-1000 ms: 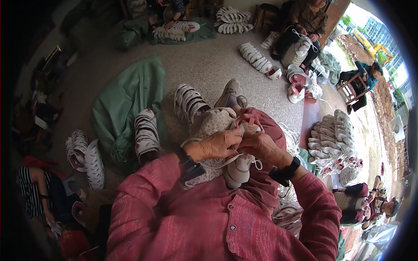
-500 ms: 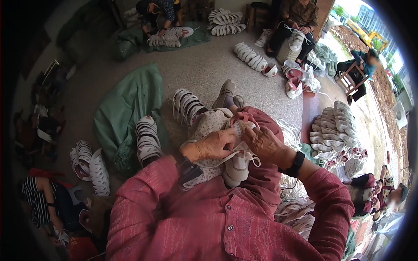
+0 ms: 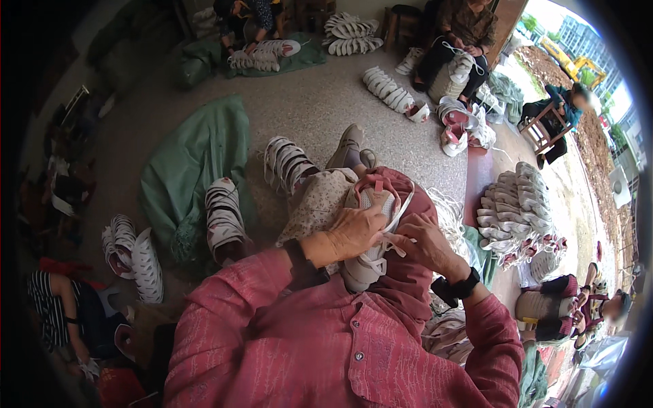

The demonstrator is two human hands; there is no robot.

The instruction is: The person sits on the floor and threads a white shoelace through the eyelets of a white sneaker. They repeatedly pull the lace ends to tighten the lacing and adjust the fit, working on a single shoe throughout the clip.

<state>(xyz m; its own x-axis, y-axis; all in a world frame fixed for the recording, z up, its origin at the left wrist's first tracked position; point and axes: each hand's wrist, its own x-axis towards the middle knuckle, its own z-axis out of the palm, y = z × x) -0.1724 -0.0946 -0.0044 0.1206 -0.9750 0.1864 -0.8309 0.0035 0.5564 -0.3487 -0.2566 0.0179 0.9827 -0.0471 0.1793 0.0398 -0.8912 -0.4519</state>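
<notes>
A white sneaker (image 3: 362,273) with a pinkish-red lining lies across my lap, its toe toward me. Over its laced part rests my left hand (image 3: 354,232), closed on the shoe with the fingertips near the laces. My right hand (image 3: 423,243) is just to the right, its thumb and fingers pinched on a white shoelace (image 3: 403,211) that loops beside the tongue. Part of the lacing is hidden beneath my left hand. A pale floral cloth (image 3: 314,207) covers my left thigh under the shoe.
Rows of nested white shoes (image 3: 224,214) stand left of my legs by a green sack (image 3: 197,160). A large shoe pile (image 3: 517,211) and loose white laces (image 3: 449,214) are on the right. Several people sit around, one handling shoes (image 3: 265,56) at the back.
My right hand has moved off the shoe's opening to its right side, drawing a lace outward. My left hand has shifted right, over the lacing. The view has turned slightly.
</notes>
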